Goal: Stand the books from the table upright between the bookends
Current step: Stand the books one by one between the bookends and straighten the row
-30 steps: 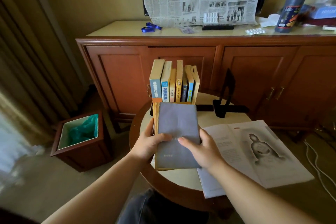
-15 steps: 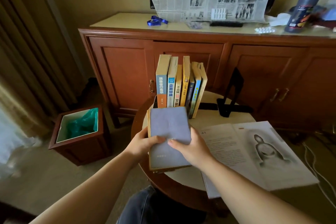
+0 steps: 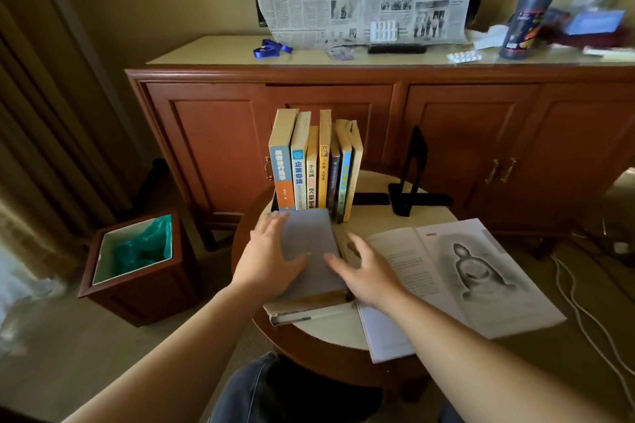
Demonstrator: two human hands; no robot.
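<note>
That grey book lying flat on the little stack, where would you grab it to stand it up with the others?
Probably by its two long edges, one hand from each side. The grey book lies flat on top of another book, long edges running away from the person, and the left hand and right hand already flank it. Pinching there lets it tip upright beside the standing books.

Both hands, left hand [image 3: 266, 259] and right hand [image 3: 369, 271], lie spread on a grey book [image 3: 309, 251] lying flat before 7 upright books [image 3: 314, 161]; a black bookend [image 3: 414, 172] stands apart.
</note>
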